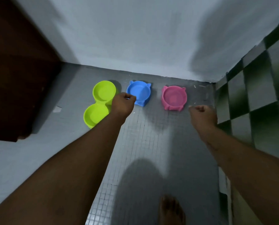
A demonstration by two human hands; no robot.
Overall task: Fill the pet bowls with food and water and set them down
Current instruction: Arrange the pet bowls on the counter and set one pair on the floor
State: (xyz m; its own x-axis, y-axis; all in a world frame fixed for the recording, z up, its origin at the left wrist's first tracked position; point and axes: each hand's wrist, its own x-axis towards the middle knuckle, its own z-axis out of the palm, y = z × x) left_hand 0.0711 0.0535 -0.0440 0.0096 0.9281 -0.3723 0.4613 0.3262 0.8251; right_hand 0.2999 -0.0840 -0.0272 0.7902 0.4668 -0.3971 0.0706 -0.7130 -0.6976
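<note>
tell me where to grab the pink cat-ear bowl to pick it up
I'd pinch the near right rim of the pink cat-ear bowl, coming down from above with the right hand, the closer one. It sits upright on the floor, open side up, so the rim is free.

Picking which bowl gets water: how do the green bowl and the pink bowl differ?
The green bowl has two round wells joined in one piece; the pink bowl has one. The green bowl's rim is plain; the pink bowl's has ear-like points. Both sit on the tiled floor and look empty.
</note>
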